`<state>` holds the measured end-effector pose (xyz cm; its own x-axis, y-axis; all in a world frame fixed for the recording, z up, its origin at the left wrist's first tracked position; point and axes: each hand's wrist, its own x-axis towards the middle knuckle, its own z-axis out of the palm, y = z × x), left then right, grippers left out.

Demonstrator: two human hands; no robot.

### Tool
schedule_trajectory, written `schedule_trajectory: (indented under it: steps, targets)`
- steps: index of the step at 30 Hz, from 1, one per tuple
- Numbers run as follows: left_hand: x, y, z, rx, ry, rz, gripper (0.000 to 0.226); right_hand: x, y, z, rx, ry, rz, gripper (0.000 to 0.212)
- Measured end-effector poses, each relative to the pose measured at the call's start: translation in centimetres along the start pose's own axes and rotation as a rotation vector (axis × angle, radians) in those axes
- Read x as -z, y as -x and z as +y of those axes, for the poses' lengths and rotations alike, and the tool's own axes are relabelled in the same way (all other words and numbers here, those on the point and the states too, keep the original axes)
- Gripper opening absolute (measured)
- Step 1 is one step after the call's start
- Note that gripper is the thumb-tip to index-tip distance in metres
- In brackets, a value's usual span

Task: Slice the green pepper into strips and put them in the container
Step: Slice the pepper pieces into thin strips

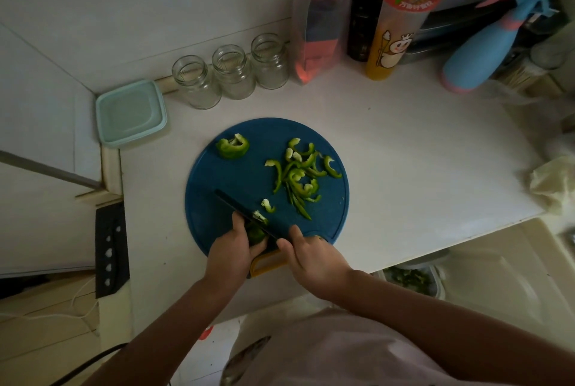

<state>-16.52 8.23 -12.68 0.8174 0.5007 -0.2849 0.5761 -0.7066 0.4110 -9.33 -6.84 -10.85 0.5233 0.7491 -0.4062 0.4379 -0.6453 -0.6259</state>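
A round blue cutting board [236,180] lies on the white counter. Several green pepper strips [298,177] are heaped on its right half, and a larger pepper chunk [232,146] sits at its far left. My left hand [233,247] grips a small pepper piece [255,234] at the board's near edge. My right hand [311,253] holds a dark knife [239,206] whose blade crosses that piece. A pale green lidded container [130,113] stands at the far left corner of the counter.
Three glass jars [231,72] line the wall behind the board. A bag, a dark bottle, a yellow drink cup [395,24] and a blue spray bottle [485,49] crowd the back right. A tub with green pieces [410,279] sits low on the right, below the counter edge.
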Motion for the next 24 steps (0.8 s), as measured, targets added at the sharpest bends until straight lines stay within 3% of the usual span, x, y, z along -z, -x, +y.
schedule_trajectory:
  steps: [10, 14, 19, 24]
  targets:
    - [-0.1, -0.3, -0.3, -0.010, -0.025, -0.036, 0.059, 0.4, -1.4, -0.8, -0.091, -0.142, -0.073, 0.034]
    - [0.0, -0.3, -0.5, -0.008, 0.000, -0.071, 0.053, 0.4, -3.5, -1.2, -0.134, -0.166, -0.108, 0.043]
    - [-0.3, 0.3, -0.5, -0.032, -0.116, -0.027, 0.043, 0.5, -5.4, -2.6, -0.150, -0.234, -0.081, 0.042]
    - [-0.3, 0.7, 0.2, 0.003, -0.074, -0.010, 0.053, 1.5, -3.1, -1.4, -0.156, -0.433, -0.038, 0.043]
